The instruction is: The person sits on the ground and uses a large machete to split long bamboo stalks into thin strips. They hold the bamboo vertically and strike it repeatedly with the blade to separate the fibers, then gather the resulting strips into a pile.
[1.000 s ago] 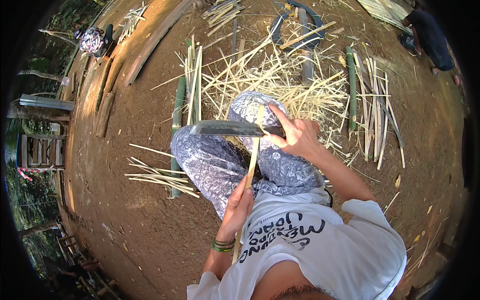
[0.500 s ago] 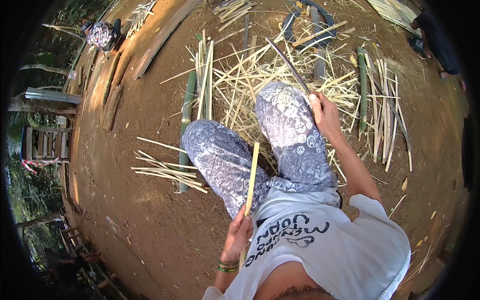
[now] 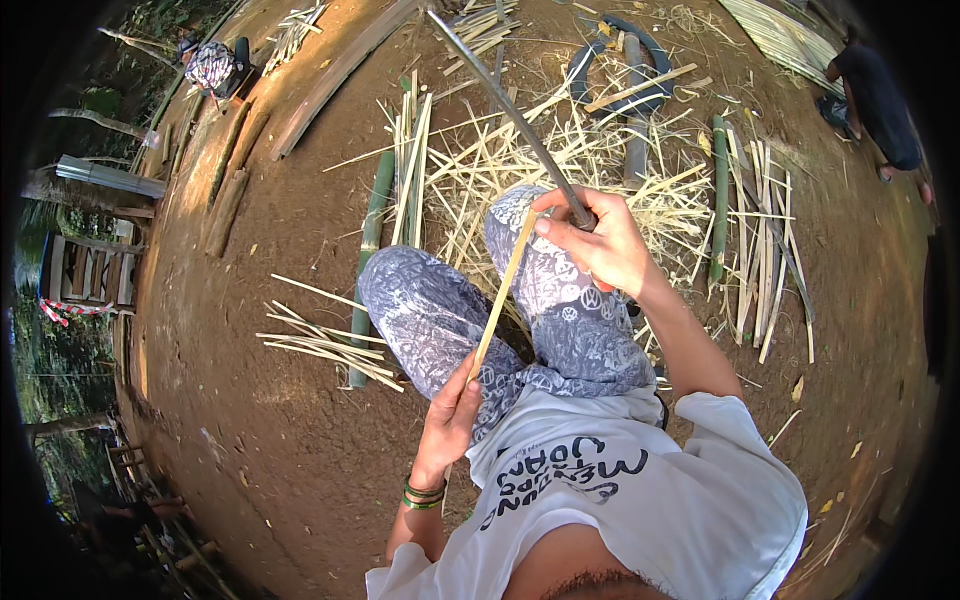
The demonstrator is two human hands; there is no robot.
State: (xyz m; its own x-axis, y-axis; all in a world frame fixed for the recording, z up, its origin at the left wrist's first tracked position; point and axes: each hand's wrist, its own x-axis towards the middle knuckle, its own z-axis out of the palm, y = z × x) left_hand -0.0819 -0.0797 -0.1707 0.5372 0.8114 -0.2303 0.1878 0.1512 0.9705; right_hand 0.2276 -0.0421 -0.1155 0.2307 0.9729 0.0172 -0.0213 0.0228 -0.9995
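Observation:
My left hand [image 3: 450,418], low over my left thigh, is closed on a flat pale bamboo strip [image 3: 503,288]. The strip slants up toward my right knee, where the thumb and fingertips of my right hand [image 3: 608,242] meet its upper end. That same hand also grips a long, narrow, dark metal knife [image 3: 508,108], its blade pointing up and to the left, away from me. My palm and fingers mostly hide the handle, and a small orange-red bit shows beneath them. The strip's lower end runs behind my left hand and wrist.
Bamboo slivers [image 3: 465,200] litter the ground past my knees. Green bamboo poles [image 3: 372,240] lie on both sides, with cut strips [image 3: 325,342] at left. Farther off are a black ring [image 3: 655,88] around a post, a plank [image 3: 335,80], logs [image 3: 228,212] and two people [image 3: 880,105].
My right hand has come in leftward with the knife and now touches the strip's upper end. My left hand has risen slightly with the strip, which leans more to the right.

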